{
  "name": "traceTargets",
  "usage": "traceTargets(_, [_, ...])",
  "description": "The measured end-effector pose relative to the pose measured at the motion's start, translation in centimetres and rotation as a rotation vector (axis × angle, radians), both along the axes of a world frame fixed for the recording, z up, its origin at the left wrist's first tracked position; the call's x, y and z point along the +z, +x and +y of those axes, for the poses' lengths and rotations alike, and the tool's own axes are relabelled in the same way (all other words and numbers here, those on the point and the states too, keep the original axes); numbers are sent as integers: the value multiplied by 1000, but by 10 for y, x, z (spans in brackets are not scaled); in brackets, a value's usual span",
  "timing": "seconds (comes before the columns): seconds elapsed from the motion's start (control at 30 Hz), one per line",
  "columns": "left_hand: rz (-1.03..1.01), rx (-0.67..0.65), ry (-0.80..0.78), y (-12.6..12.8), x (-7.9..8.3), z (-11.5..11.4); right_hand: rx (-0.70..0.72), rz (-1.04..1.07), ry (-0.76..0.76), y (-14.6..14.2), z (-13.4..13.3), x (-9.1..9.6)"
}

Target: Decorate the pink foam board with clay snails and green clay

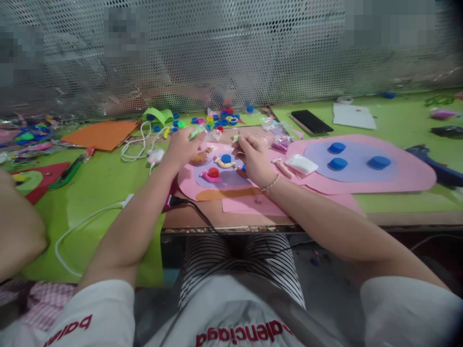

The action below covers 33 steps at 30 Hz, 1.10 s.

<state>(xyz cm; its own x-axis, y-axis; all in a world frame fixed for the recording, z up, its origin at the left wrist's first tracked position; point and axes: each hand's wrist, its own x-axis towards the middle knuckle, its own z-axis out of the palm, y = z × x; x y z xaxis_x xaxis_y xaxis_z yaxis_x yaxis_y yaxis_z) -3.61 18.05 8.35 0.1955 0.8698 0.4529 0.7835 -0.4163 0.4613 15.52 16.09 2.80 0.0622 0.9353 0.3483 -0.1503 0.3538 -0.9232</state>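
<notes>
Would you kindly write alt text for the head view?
A person's left hand and right hand each pinch a green piece above snail figures on a pink and lilac sheet. To the right, three blue caps sit on another sheet near a black smartphone.

We seem to be in a small craft workshop: our desk (213,210) wears lime-green sheets (104,178), a perforated metal partition (231,58) spans the top of the frame, and orange paper (101,135) upper left, blue caps (378,162) at right and snail figures (213,172) centrally suggest handicraft.
</notes>
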Motion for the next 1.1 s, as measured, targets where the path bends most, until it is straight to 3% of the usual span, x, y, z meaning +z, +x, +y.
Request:
traceTargets(0.2, [118,105,83,-3,-5,5,148,2,-57,-8,-10,-2])
traceTargets(0.3, [148,176,87,-2,-6,6,195,-111,-31,-9,-16,0])
traceTargets(0.47, [148,194,54,-1,-6,6,259,-403,104,-16,-26,-2])
traceTargets(0.77, [149,181,31,7,-8,0,315,-834,579,-35,-37,-14])
traceTargets(1.1, [178,141,53,9,-8,-3,395,-1035,681,-39,-36,-20])
